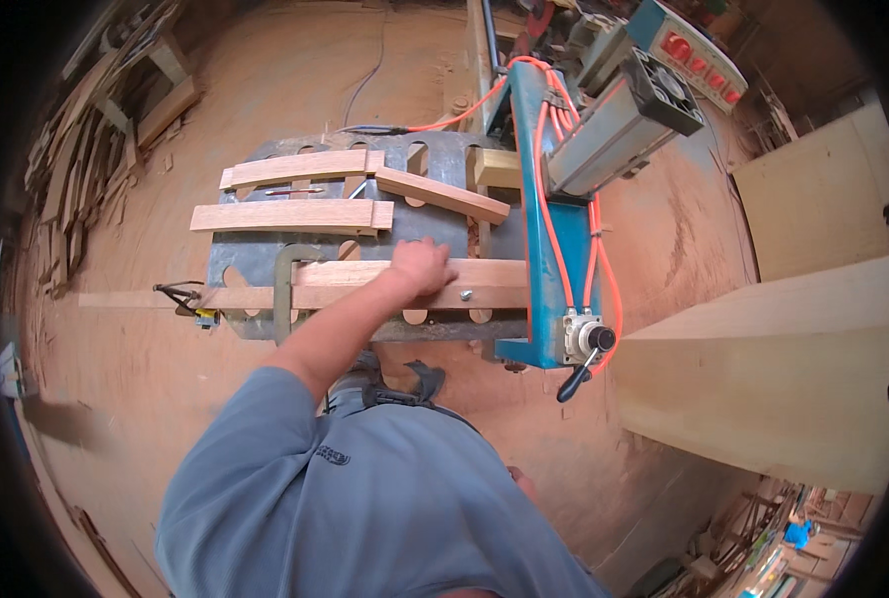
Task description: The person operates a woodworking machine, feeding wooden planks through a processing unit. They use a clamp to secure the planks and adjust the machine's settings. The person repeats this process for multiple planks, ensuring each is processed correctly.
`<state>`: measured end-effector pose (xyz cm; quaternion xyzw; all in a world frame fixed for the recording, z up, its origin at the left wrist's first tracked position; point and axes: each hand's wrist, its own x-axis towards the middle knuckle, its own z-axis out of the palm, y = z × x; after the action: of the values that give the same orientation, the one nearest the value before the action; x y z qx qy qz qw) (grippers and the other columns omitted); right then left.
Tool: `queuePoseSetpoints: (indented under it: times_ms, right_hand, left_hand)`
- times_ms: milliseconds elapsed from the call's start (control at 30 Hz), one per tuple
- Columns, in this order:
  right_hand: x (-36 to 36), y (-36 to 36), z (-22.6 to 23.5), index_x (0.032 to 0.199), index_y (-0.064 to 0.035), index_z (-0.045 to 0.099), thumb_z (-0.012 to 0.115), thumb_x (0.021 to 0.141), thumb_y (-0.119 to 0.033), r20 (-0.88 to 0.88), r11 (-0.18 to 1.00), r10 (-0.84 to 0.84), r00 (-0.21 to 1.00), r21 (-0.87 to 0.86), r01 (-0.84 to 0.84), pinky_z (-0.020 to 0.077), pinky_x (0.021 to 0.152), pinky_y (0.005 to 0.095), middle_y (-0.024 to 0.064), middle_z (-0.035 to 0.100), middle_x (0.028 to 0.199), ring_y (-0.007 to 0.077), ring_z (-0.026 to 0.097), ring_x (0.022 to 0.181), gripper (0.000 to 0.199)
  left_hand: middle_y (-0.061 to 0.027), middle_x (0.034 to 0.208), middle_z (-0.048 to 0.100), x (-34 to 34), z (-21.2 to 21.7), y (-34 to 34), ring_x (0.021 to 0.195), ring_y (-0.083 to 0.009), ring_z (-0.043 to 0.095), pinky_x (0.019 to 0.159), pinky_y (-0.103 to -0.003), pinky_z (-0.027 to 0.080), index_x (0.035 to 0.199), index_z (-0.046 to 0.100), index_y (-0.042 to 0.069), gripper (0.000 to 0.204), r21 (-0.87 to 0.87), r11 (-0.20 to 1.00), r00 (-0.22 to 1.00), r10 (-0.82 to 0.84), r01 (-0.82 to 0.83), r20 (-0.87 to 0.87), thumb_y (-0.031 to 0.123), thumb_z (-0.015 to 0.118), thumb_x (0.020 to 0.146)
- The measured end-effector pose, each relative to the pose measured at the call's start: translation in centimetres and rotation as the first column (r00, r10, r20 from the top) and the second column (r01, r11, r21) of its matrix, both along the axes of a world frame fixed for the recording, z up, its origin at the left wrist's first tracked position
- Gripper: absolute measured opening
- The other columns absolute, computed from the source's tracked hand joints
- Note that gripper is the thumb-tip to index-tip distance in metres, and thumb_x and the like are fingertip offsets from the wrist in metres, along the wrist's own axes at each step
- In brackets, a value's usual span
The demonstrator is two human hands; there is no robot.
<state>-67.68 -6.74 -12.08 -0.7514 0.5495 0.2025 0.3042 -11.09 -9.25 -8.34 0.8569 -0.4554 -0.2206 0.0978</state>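
Observation:
My left hand (420, 265) lies on a long pale wooden strip (345, 273) at the near edge of a grey slotted metal machine table (444, 159), fingers curled over the strip's far edge. A second strip (265, 297) runs just below it. Behind the hand lie three more wooden strips: one flat (285, 215), one further back (300, 166), one angled (442, 194). Only a small patch of my right hand (522, 482) shows low beside my grey shirt; its fingers are hidden.
A blue machine column (539, 239) with orange hoses (596, 254), a grey motor (619, 125) and a black lever (576, 381) stands right of the table. Large pale boards (793, 349) fill the right. Stacked wood offcuts (75, 169) lie left. Sawdust covers the floor.

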Motion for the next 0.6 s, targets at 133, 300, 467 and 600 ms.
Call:
queuePoseSetpoints:
  times_ms: [133,300,467,600]
  right_hand:
    - [-3.0,-0.7,-3.5,0.115,-0.0062,0.07,0.063,0.093,-0.025,0.094,0.995,-0.099,0.991,0.033,0.096,0.0556,0.073,0.0462,0.0207,0.072,0.083,0.0364,0.071,0.08,0.03]
    - [-3.1,-1.6,-5.1,0.118,-0.0029,0.069,0.068,0.091,-0.021,0.115,0.982,-0.173,0.978,0.093,0.163,0.0552,0.073,0.0413,0.0175,0.072,0.082,0.0297,0.072,0.078,0.032]
    - [-2.3,-1.7,-6.0,0.118,-0.003,0.07,0.07,0.09,-0.023,0.115,0.989,-0.1,0.988,0.117,0.087,0.0552,0.074,0.0399,0.0168,0.072,0.083,0.028,0.071,0.078,0.034]
    - [-1.3,-1.6,-5.8,0.114,-0.0034,0.071,0.071,0.088,-0.024,0.035,0.999,-0.002,0.999,0.054,0.0,0.0553,0.073,0.0394,0.0162,0.073,0.083,0.0277,0.071,0.078,0.033]
  left_hand:
    - [-0.0145,0.113,0.071,0.2,0.4,-0.8,0.109,-0.0325,0.068,0.095,-0.048,0.05,0.124,0.064,0.016,0.058,0.083,0.996,0.999,0.014,-0.011,-0.035,0.063,0.06,0.09]
    - [-0.017,0.102,0.074,2.4,2.5,-0.1,0.1,-0.0364,0.07,0.092,-0.047,0.051,0.105,0.072,0.013,0.054,-0.005,0.989,0.981,-0.15,0.15,-0.123,0.064,0.062,0.088]
    - [-0.0194,0.108,0.072,4.3,4.1,4.5,0.105,-0.0366,0.067,0.095,-0.047,0.051,0.115,0.072,0.013,0.051,-0.131,0.986,0.94,-0.136,0.099,-0.312,0.057,0.065,0.089]
    - [-0.0216,0.116,0.068,7.4,3.0,12.3,0.114,-0.0378,0.063,0.1,-0.045,0.049,0.135,0.063,0.019,0.062,-0.01,0.998,0.94,-0.066,0.067,-0.334,0.052,0.072,0.084]
